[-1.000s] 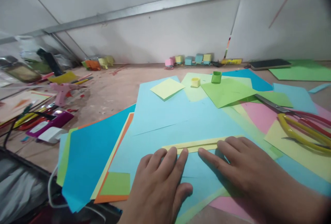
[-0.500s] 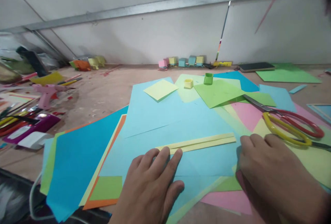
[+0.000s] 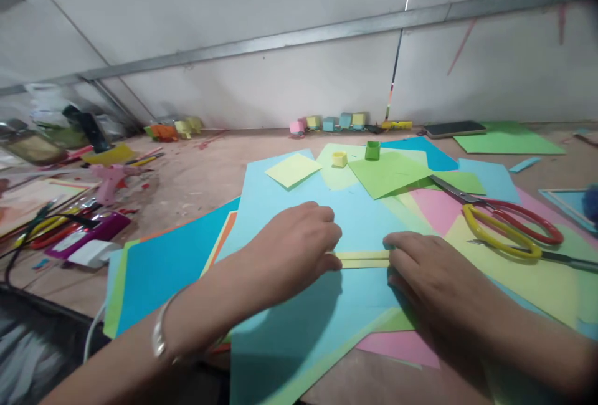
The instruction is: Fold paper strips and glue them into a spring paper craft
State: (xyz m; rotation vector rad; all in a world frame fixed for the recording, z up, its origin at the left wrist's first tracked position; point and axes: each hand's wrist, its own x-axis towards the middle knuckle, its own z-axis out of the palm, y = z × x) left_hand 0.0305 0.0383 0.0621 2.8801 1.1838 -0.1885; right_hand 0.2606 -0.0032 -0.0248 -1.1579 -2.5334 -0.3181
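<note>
A narrow folded yellow paper strip (image 3: 364, 260) with a lengthwise crease lies over the light blue paper (image 3: 289, 324). My left hand (image 3: 299, 246) has its fingers curled, thumb and fingertips closed on the strip's left part, which they hide. At the other side my right hand (image 3: 430, 271) bends its fingers over the right end, covering it. Right of that hand rest scissors (image 3: 504, 224) with one yellow and one red handle loop. Behind the strip are a small yellow paper box (image 3: 339, 159), a small green paper box (image 3: 372, 150) and a pale yellow paper square (image 3: 293, 170).
Sheets of blue (image 3: 177, 268), green (image 3: 387, 171) and pink paper (image 3: 430, 209) overlap around the hands. A pink glue gun (image 3: 109, 182) and a purple device (image 3: 88, 237) lie at left. Small paper cubes (image 3: 329, 123) and a phone (image 3: 455, 129) sit along the wall.
My left hand has gone from lying spread on the strip to gripping it from above. My right hand has moved left onto the strip's right end. The view has shifted slightly.
</note>
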